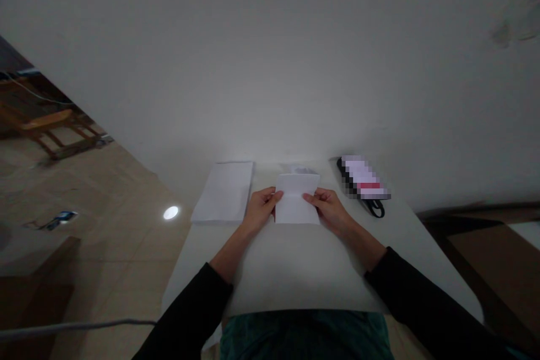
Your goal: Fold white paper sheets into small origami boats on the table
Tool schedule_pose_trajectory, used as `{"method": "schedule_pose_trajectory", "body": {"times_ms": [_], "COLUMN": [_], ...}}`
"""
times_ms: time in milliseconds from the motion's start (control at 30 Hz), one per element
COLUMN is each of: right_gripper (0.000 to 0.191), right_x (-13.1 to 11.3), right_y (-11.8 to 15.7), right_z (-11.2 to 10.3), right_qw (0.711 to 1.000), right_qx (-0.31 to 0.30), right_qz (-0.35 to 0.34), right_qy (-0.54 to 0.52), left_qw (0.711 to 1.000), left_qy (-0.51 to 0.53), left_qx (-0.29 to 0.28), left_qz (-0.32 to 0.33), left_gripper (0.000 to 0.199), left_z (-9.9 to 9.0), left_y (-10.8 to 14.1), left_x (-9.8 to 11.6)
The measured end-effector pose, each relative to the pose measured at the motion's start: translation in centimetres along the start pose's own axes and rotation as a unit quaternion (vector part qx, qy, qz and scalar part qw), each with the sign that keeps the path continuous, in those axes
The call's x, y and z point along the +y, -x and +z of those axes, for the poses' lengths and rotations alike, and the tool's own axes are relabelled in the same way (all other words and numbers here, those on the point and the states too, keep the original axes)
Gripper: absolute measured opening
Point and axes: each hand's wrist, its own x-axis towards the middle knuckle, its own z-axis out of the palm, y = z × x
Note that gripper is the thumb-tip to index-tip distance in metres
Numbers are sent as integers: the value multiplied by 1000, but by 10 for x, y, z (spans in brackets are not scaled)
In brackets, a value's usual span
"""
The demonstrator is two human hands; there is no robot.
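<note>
The left hand [258, 209] has its grip closed on the left edge of a small white rectangular paper sheet [297, 209]; the thumb lies on the face turned to the person, pointing inward, while the fingers curl behind that edge; the right hand [331, 211] pinches the opposite edge in the same way, thumb on the front face, fingers bent behind; both grips are thus narrow, with only the paper between thumb and fingers; a faint crease runs across the sheet at about the height of the thumbs; the sheet is over the middle of the white, smooth worktop [295, 278], nearer its far edge than its near edge; whether its lower edge touches the surface I cannot tell; just beyond the sheet, near the middle of the far edge, lies a pale, blurred, paper-like piece [301, 169], partly hidden by it; a flat stack of larger white rectangular paper [225, 191] lies toward the far left corner, just beside the left hand; toward the far right corner, apart from the right hand, lies a black-edged phone-like device [363, 177] with its lit face blurred out; a black looped strap [375, 207] trails from its near end.
</note>
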Motion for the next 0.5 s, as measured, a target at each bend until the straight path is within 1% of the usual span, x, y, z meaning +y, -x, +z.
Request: {"method": "schedule_pose_trajectory", "body": {"times_ms": [67,133,233,300,367,433,467,500], "right_gripper": [28,27,28,36,43,46,46,43], "right_x": [-3,-5,-6,-6,-6,-7,-8,-9], "right_y": [0,1,1,0,-1,0,2,6], "right_z": [-1,-1,-1,-2,-3,-3,-2,-1], "right_qw": [1000,1000,1000,999,999,998,997,992], "right_qx": [-6,-4,-6,-11,-12,-6,4,16], "right_qz": [3,6,17,26,32,30,18,-9], "right_qy": [-15,-21,-22,-18,3,46,79,122], "left_qw": [1000,999,999,999,1000,998,998,998], "left_qy": [21,27,2,-19,-27,-29,-33,-45], "left_qx": [-17,-30,-36,-24,11,47,55,46], "left_qz": [-10,-21,-29,-20,0,15,17,11], "left_gripper": [41,40,39,37,37,38,37,34], "left_z": [-3,-5,-6,-5,-2,1,2,3], "left_y": [-1,0,0,1,4,12,18,26], "left_x": [2,4,3,3,4,8,11,14]}}
